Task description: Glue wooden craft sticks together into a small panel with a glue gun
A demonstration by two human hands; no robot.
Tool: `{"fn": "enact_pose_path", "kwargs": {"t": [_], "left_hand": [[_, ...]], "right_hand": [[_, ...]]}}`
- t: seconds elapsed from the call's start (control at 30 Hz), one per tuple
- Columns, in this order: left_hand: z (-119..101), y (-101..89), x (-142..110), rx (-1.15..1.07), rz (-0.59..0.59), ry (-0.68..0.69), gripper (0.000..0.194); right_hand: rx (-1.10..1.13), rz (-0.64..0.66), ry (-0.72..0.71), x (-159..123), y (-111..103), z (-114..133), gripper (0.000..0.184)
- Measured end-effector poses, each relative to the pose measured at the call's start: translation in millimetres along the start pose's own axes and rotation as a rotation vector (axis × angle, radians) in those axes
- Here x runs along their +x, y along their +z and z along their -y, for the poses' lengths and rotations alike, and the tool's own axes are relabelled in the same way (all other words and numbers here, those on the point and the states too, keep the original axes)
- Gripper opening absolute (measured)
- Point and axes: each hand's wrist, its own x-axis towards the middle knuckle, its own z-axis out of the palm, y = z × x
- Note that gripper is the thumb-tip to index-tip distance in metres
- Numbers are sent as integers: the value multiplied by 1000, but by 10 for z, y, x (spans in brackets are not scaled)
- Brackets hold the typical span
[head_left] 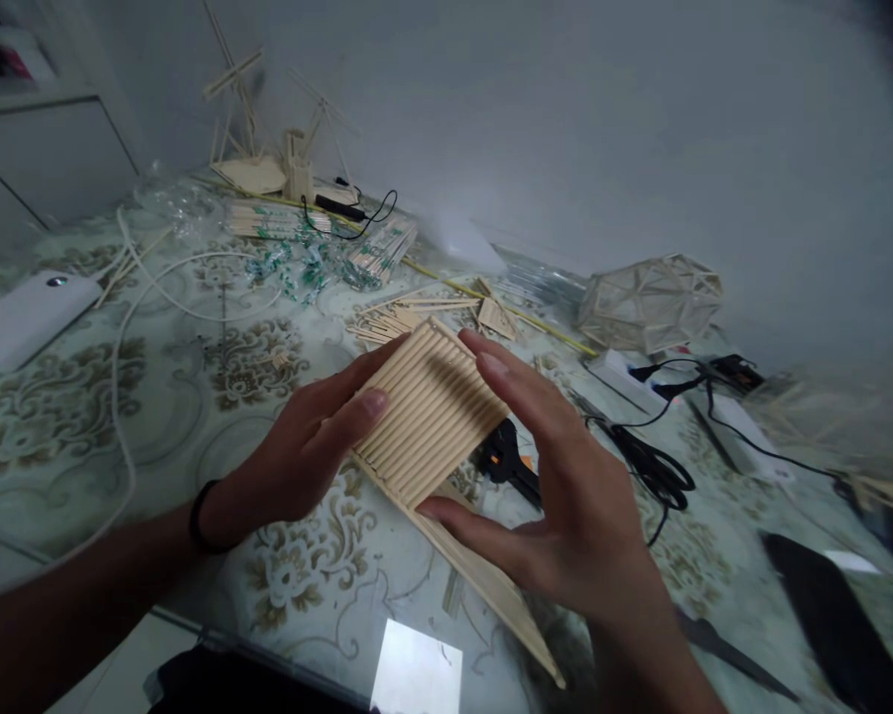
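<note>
A square panel of pale wooden sticks [428,412] glued side by side is held up over the table, tilted. My left hand [309,441] grips its left edge, thumb on top and fingers behind. My right hand [558,486] holds the right side, with fingers along the top corner and the thumb at the lower corner. A second flat stick panel [491,585] slopes down from under the first toward the table's near edge. Whether the two panels are joined I cannot tell.
A glass-topped table with a floral cloth [81,416] carries loose sticks [387,319], a black and orange glue gun [510,458] with its black cord [655,466], a geodesic stick dome [651,297], stick models at the back [268,159], a white box [26,315] and white cable [123,397].
</note>
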Motion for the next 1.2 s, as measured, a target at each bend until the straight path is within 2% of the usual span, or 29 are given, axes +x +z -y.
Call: {"fn": "enact_pose_path", "kwargs": {"t": [0.3, 0.6, 0.8, 1.2], "left_hand": [[0, 8, -16, 0, -3, 20, 53], [1, 12, -9, -9, -9, 1, 59], [12, 29, -27, -65, 21, -10, 55], [11, 11, -30, 1, 41, -8, 56]], "right_hand": [[12, -3, -14, 26, 12, 16, 102], [-4, -51, 15, 27, 2, 22, 107], [-12, -81, 29, 10, -60, 10, 101], [-88, -87, 42, 27, -117, 65, 97]]}}
